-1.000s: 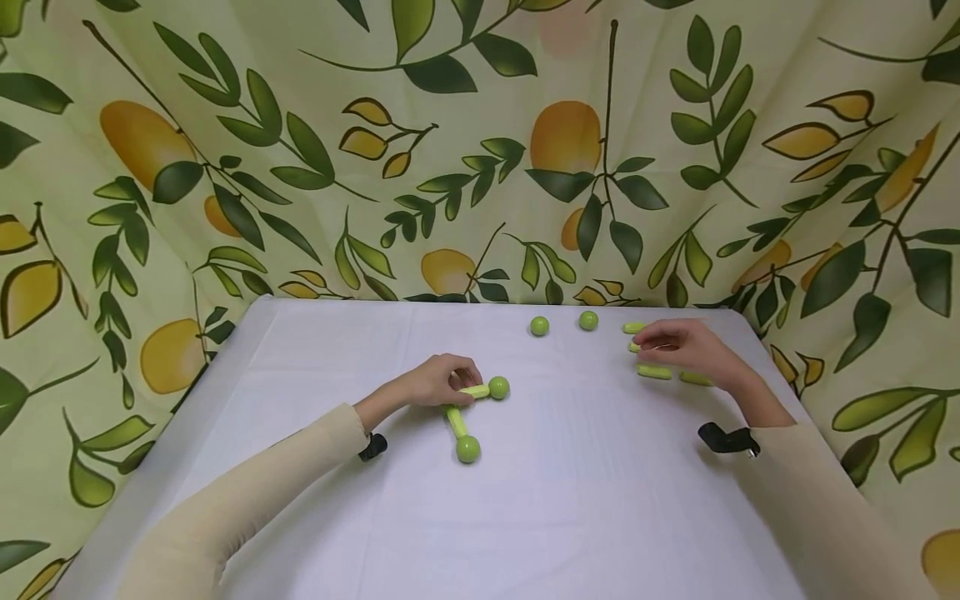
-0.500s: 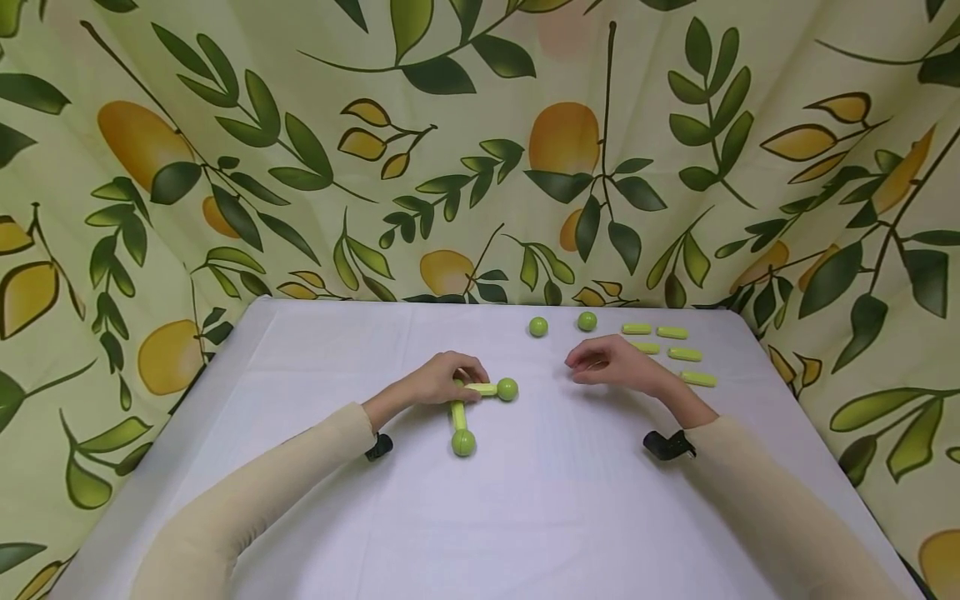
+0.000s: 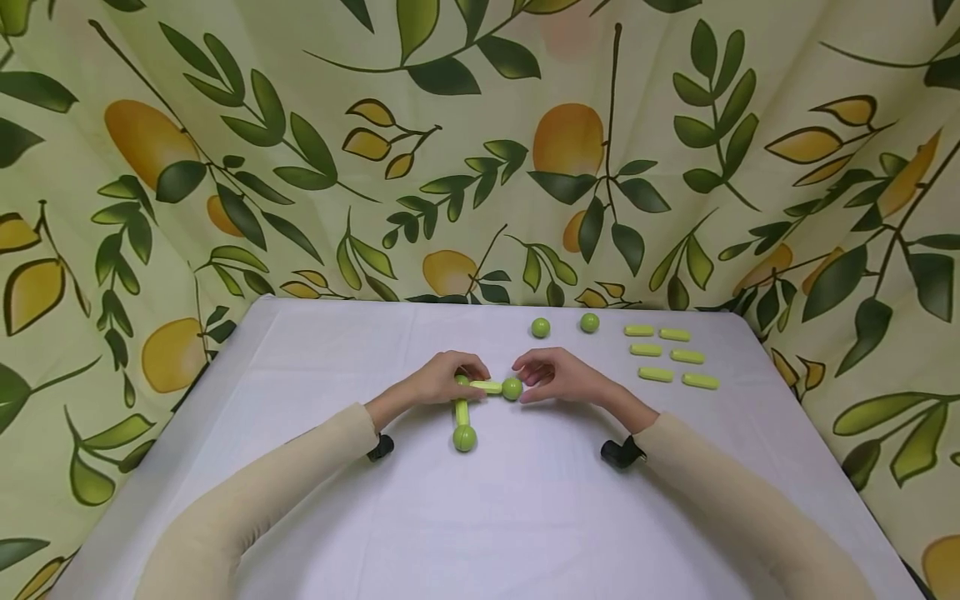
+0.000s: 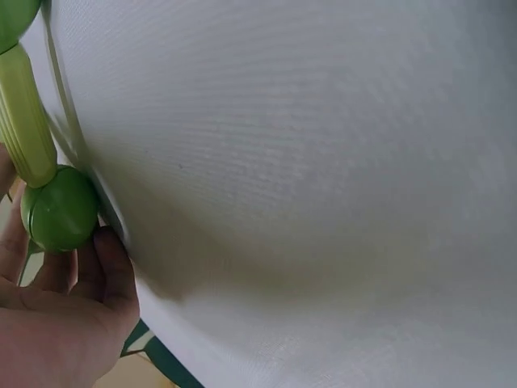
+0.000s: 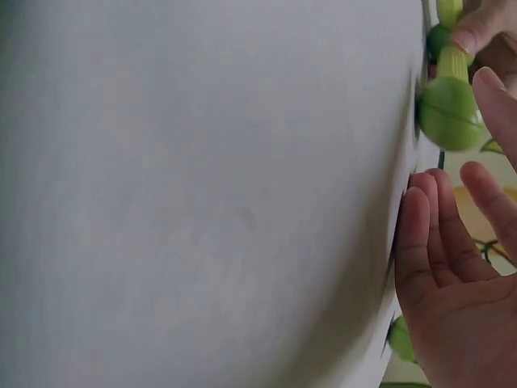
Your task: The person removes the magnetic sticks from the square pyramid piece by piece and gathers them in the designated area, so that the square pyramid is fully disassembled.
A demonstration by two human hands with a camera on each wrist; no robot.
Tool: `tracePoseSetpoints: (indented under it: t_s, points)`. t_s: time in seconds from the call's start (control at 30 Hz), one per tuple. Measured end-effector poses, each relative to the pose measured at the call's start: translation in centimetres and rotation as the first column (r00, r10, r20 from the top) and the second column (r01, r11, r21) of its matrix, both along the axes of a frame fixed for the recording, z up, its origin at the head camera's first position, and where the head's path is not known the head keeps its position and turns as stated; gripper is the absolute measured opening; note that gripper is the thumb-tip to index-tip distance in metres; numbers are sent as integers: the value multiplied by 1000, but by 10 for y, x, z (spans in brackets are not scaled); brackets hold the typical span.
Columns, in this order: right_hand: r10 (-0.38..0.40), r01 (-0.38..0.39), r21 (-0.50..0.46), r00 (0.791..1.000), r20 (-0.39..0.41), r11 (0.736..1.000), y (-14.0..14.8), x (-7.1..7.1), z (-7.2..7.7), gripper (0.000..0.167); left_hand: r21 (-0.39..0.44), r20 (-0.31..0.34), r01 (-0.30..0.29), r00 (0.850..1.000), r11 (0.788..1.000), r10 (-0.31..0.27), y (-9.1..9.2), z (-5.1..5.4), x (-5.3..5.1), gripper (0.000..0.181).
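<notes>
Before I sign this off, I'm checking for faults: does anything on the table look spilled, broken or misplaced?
Nothing stands out: no spill or break shows. The left hand holds the L-shaped piece at its corner; the right hand is beside one end ball; six loose rods lie in three rows.

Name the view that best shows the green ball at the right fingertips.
Right wrist: the green ball shows large there, near the right hand, slightly blurred. The head view shows it clearly but smaller. The left wrist view shows a ball cut off at upper left; whether it is this one, I cannot tell.
</notes>
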State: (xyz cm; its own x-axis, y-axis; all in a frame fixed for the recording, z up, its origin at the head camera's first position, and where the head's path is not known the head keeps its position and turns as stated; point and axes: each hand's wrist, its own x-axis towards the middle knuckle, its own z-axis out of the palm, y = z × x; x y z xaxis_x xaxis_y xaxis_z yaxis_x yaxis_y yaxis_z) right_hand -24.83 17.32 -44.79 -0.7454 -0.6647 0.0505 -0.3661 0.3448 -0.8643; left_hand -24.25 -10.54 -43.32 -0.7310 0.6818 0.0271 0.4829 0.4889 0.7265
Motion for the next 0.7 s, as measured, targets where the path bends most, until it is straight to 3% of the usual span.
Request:
tracePoseSetpoints:
  t_s: [0.23,0.7]
  points:
    - [19,-18,21,997,-71,1000,-17,1,-2,38,14,15,12,1000,1000,-12,-3,-2,-1,14]
    - [-16,22,69,997,-80,997,-19,2,1,28,-9,49,35,998,999,-35,-1,1,-2,11]
